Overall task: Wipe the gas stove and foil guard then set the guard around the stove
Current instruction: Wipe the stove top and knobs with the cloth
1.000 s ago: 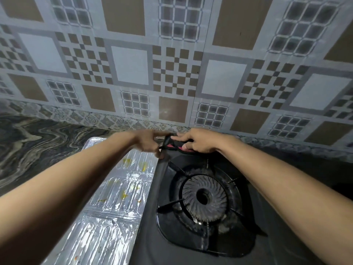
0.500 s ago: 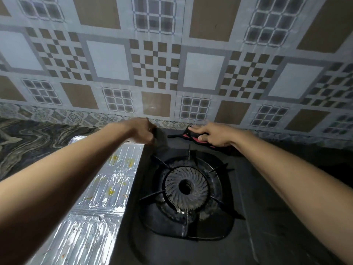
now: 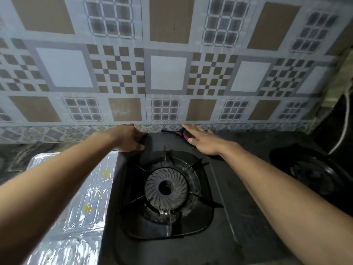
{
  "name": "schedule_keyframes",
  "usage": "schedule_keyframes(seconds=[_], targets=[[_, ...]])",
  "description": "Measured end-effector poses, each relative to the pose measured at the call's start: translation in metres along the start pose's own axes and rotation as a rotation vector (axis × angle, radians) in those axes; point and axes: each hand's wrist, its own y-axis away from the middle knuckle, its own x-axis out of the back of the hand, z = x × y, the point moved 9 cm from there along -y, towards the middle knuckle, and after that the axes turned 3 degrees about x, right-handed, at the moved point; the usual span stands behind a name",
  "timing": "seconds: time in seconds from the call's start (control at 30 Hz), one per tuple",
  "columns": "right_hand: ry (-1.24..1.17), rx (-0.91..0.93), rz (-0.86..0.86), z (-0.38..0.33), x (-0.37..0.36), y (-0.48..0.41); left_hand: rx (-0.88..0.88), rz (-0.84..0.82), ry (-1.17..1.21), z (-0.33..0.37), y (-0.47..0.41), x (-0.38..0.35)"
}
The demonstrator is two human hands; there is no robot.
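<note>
The black gas stove (image 3: 219, 236) fills the middle, its round burner (image 3: 166, 189) ringed by pan supports. My left hand (image 3: 128, 138) curls around the stove's back left corner. My right hand (image 3: 202, 142) lies on the stove's back edge with fingers stretched out, pressing a dark cloth with red trim (image 3: 180, 133) under it. Only a bit of the cloth shows by my thumb. The silver foil guard (image 3: 82, 207) lies flat on the counter left of the stove, with yellow food specks on it.
A patterned tiled wall (image 3: 168, 73) rises right behind the stove. Dark marbled counter (image 3: 11, 159) shows at far left. A dark round object (image 3: 313, 173) sits right of the stove, and a white cord (image 3: 343, 131) hangs by the right edge.
My hands have parted: the right one slid right along the stove's back edge with the cloth and flattened out. The left hand stays at the back left corner.
</note>
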Motion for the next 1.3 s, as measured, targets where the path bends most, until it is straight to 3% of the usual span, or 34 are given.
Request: schedule_keyframes(seconds=[0.13,0.5,0.77,1.1,1.3], targets=[[-0.011,-0.063,0.068,0.009,0.002,0.013,-0.006,-0.015,-0.012,0.01,0.0,0.007],[0.051,0.002,0.111,0.02,-0.002,0.023,0.062,0.005,0.263,0.068,-0.014,0.012],[0.07,-0.003,0.13,0.052,0.002,0.037,0.059,-0.012,0.125,0.111,-0.02,0.005],[0.044,0.008,0.128,0.059,0.004,0.043,0.052,-0.023,0.046,0.116,-0.013,-0.002],[0.056,-0.086,0.118,0.1,0.014,0.06,0.048,-0.027,-0.006,0.111,-0.019,-0.009]])
